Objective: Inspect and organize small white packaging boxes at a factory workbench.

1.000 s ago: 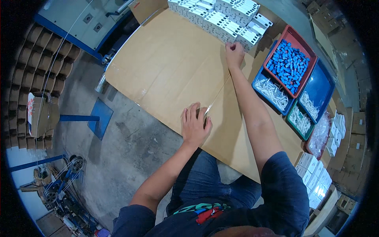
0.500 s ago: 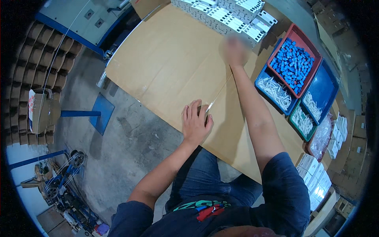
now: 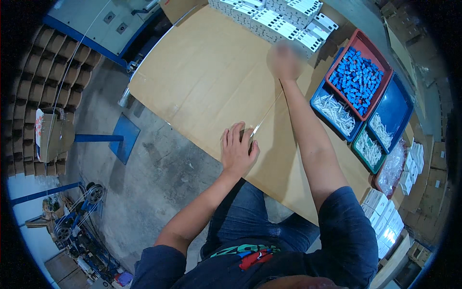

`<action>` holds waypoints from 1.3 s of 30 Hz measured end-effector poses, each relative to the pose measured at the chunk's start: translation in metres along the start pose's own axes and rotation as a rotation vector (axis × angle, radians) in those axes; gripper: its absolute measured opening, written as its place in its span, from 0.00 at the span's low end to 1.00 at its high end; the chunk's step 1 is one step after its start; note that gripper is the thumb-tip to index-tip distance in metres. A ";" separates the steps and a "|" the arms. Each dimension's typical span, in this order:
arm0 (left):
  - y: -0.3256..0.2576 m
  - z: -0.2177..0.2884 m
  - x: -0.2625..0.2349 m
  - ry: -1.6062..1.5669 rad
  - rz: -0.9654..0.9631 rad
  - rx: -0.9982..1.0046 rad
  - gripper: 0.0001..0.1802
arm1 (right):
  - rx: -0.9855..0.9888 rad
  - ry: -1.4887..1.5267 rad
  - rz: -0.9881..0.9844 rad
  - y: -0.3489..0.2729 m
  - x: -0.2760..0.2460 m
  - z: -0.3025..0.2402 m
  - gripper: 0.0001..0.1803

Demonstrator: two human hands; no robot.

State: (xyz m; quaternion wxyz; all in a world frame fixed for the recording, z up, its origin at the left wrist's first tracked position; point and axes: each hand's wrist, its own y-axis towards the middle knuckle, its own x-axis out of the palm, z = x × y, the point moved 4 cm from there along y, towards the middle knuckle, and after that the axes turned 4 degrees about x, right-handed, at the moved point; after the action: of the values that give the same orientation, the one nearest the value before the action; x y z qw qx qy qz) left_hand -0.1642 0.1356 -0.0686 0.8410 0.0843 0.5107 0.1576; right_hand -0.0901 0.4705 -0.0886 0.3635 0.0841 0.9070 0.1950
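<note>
My left hand [image 3: 238, 150] rests on the brown cardboard surface [image 3: 192, 82] close to its near edge. Its fingers are stretched out and it holds nothing that I can see. A shiny strip [image 3: 256, 127] on the cardboard runs from beside its fingertips along a seam. My right arm reaches to the far side, where my right hand [image 3: 287, 60] is at the stacked white slotted parts [image 3: 274, 25]. A blur covers that hand, so its fingers and anything in them are hidden.
At the right stand a red tray [image 3: 332, 77] of blue pieces, a blue tray [image 3: 315, 103] and a green tray [image 3: 362, 161] of white pieces, and another blue tray [image 3: 399, 96]. White boxes [image 3: 385, 216] are stacked near my right elbow. A blue machine [image 3: 103, 29] stands far left.
</note>
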 end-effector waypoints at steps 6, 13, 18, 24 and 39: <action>-0.001 0.002 -0.002 0.003 0.014 0.027 0.22 | 0.145 -0.005 -0.008 -0.001 -0.007 0.002 0.14; -0.007 0.009 -0.003 -0.014 0.046 0.056 0.22 | 0.025 -0.090 -0.130 -0.029 -0.021 -0.008 0.12; -0.008 0.005 -0.004 -0.024 0.054 0.085 0.21 | -0.028 0.051 -0.178 -0.112 -0.071 -0.031 0.13; -0.007 0.002 0.010 0.012 0.148 0.148 0.21 | 0.026 0.118 -0.022 -0.229 -0.196 -0.013 0.07; -0.018 -0.019 0.027 -0.383 -0.117 0.023 0.15 | 0.383 0.031 0.280 -0.425 -0.431 0.057 0.06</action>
State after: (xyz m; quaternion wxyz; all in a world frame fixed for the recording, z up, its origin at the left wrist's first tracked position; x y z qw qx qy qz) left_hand -0.1665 0.1275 -0.1053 0.9295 0.0926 0.3471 0.0838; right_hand 0.2558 -0.0263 -0.0320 0.2962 0.2736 0.9125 0.0692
